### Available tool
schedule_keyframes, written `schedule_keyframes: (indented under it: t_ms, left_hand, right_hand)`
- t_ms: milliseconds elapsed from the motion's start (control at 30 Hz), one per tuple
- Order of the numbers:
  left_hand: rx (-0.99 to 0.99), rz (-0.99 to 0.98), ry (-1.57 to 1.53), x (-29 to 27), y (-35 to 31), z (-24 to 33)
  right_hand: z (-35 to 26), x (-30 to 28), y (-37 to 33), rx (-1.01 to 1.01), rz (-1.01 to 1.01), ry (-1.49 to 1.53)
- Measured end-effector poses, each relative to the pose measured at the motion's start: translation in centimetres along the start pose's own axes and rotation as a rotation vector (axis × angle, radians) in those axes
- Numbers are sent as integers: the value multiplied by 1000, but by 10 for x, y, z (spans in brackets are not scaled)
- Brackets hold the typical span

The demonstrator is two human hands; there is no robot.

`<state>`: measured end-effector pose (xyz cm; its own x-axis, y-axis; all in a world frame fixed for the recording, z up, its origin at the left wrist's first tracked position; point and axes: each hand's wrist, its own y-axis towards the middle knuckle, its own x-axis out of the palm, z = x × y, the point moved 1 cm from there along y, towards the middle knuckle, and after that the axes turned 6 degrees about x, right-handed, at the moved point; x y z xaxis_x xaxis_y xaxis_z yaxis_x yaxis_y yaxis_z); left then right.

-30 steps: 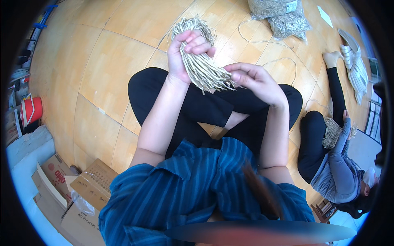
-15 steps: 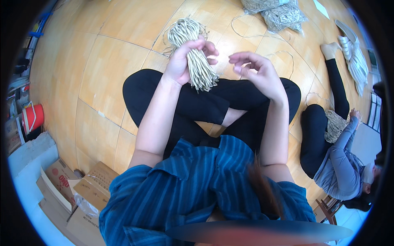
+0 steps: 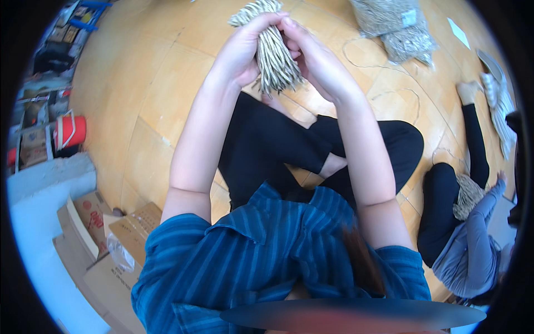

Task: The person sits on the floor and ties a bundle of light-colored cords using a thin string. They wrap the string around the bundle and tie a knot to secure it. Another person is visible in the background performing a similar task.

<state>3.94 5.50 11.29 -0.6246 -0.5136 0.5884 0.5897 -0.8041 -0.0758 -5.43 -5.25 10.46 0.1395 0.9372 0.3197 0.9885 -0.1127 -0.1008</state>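
Note:
A thick bundle of pale twisted cord (image 3: 276,64) is held out in front of me, beyond my crossed legs. Its looped top points away and its cut ends hang toward me. My left hand (image 3: 242,54) is wrapped around the bundle from the left. On the other side, my right hand (image 3: 318,58) closes against it, the thumbs of both hands meeting near its upper part. Some fingers of the right hand are hidden behind the cords.
Clear bags of similar cord (image 3: 397,30) lie on the tiled floor (image 3: 150,111) at far right, with a loose strand beside them. A seated person (image 3: 467,245) at right has another cord bundle (image 3: 468,196). Cardboard boxes (image 3: 130,234) and a red bucket (image 3: 70,131) are at left.
Both hands and the bundle have moved farther from my body. My right hand, apart from the bundle before, has come in to grip it. My left knee has shifted inward.

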Motion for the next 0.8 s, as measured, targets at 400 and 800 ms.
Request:
schedule_keyframes:
  t_ms: [400, 800]
  left_hand:
    - [76, 785, 162, -11, -205, -83]
    - [-329, -379, 679, 48, -225, -104]
  right_hand:
    - [121, 68, -116, 528, -440, 3]
    - [100, -56, -95, 451, -487, -652]
